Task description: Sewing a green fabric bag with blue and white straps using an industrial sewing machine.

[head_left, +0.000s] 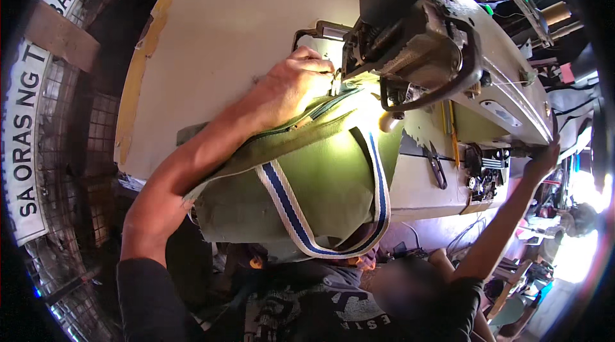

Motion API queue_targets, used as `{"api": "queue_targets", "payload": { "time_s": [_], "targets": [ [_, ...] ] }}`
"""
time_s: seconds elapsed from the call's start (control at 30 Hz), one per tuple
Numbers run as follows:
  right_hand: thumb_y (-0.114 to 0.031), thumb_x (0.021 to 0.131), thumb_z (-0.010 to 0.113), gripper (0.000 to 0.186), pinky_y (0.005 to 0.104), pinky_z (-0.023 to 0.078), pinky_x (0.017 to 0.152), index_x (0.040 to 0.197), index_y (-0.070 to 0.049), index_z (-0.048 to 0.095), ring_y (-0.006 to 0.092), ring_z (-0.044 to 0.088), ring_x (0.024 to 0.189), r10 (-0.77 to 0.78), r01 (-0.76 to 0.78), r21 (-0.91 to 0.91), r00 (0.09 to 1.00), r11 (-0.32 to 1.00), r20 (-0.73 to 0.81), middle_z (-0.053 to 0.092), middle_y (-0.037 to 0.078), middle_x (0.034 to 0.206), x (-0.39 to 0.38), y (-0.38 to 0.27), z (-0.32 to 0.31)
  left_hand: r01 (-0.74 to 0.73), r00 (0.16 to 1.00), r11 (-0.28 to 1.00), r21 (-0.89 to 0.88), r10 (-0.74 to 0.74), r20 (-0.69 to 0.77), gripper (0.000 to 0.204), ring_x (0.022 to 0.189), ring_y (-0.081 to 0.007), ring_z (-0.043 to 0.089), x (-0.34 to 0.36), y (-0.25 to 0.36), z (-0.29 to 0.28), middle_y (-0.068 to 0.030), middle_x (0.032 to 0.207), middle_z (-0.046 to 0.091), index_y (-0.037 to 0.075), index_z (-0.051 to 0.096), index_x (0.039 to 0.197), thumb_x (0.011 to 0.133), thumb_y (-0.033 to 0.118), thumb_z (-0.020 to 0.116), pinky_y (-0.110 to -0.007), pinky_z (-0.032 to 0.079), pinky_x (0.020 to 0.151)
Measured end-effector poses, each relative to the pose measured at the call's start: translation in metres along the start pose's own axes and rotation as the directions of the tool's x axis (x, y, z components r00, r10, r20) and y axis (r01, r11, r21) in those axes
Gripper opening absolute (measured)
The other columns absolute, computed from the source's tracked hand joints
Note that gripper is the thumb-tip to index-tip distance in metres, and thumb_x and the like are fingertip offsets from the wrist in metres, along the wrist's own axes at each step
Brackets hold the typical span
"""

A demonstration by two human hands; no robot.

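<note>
I watch the sewing machine (416,53) from afar, through the head view. The green bag (320,182) lies along the front edge of the table (211,28), its lower part passing beyond this edge. Its zipper (323,108) is its important line: the long axis goes slantwise, from the table's left front side up to the right, ending under the machine's head. The left hand (301,82) is clearly the nearer one, just beside this upper end, on the side of the far edge; so for its fingers, the bag lies toward the front edge. These fingers are curled near the needle area, but whether they pinch something I cannot tell. The right hand (543,161) is well apart from the bag, at the machine's right end; its grip I cannot tell. The striped strap (289,210) loops toward the front.
</note>
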State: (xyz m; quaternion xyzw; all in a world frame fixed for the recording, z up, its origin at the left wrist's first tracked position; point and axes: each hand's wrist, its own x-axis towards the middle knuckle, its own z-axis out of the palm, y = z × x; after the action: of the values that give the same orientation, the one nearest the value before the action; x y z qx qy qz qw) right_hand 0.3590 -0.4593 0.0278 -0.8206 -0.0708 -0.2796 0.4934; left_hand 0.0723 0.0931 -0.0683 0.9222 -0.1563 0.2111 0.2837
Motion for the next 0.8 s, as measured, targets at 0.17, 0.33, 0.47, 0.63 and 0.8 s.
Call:
{"api": "queue_targets", "payload": {
  "time_s": [0.17, 0.33, 0.47, 0.63, 0.8],
  "targets": [
    [-0.050, 0.104, 0.046, 0.051, 0.0348, 0.050, 0.079, 0.117, -0.003, 0.060, 0.0208, 0.060, 0.089, -0.136, 0.128, -0.046, 0.941, 0.991, -0.311, 0.065, 0.010, 0.101, -0.044, 0.022, 0.026, 0.008, 0.998, 1.000, 0.014, -0.009, 0.070, 0.021, 0.113, -0.0284, 0.058, 0.005, 0.001, -0.005, -0.0084, 0.117, 0.068, 0.006, 0.073, 0.099, 0.080, 0.009, 0.064, -0.038, 0.051, 0.097],
    [-0.051, 0.104, 0.048, 0.049, 0.0351, 0.047, 0.071, 0.112, -0.005, 0.061, 0.0178, 0.055, 0.084, 0.059, -0.032, 0.089, 0.945, 0.995, -0.321, 0.061, 0.005, 0.097, -0.066, 0.032, 0.034, 0.070, 0.992, 0.996, 0.050, -0.075, 0.104, 0.023, 0.117, -0.0288, 0.058, 0.002, -0.002, -0.004, -0.0075, 0.122, 0.068, 0.008, 0.074, 0.103, 0.081, 0.011, 0.066, -0.038, 0.051, 0.098],
    [-0.045, 0.104, 0.049, 0.042, 0.0302, 0.042, 0.070, 0.106, -0.005, 0.061, 0.0128, 0.047, 0.079, -0.089, 0.072, -0.073, 0.957, 0.995, -0.278, 0.057, 0.003, 0.090, -0.066, 0.055, 0.028, 0.025, 0.991, 0.998, 0.062, -0.033, 0.126, 0.022, 0.116, -0.0291, 0.057, 0.001, -0.008, 0.000, -0.0077, 0.120, 0.069, 0.008, 0.074, 0.102, 0.082, 0.012, 0.066, -0.039, 0.051, 0.098],
    [-0.035, 0.104, 0.054, 0.030, 0.0275, 0.040, 0.070, 0.105, -0.006, 0.061, 0.0098, 0.045, 0.077, 0.023, 0.006, 0.152, 0.982, 0.988, -0.189, 0.052, -0.001, 0.085, -0.067, 0.075, 0.024, -0.054, 0.998, 0.998, -0.012, 0.055, 0.024, 0.023, 0.111, -0.0328, 0.057, -0.006, -0.017, 0.009, -0.0096, 0.112, 0.067, 0.005, 0.068, 0.095, 0.075, 0.017, 0.068, -0.042, 0.050, 0.097],
    [-0.032, 0.105, 0.051, 0.027, 0.0244, 0.029, 0.057, 0.087, -0.013, 0.049, 0.0058, 0.033, 0.066, -0.078, 0.098, 0.153, 0.988, 0.983, -0.133, 0.037, -0.008, 0.073, -0.077, 0.056, 0.029, -0.095, 0.992, 0.992, 0.078, 0.088, 0.091, 0.027, 0.112, -0.0329, 0.060, 0.001, -0.012, 0.002, -0.0141, 0.111, 0.068, 0.005, 0.069, 0.101, 0.078, 0.018, 0.068, -0.042, 0.048, 0.099]
  ]
}}
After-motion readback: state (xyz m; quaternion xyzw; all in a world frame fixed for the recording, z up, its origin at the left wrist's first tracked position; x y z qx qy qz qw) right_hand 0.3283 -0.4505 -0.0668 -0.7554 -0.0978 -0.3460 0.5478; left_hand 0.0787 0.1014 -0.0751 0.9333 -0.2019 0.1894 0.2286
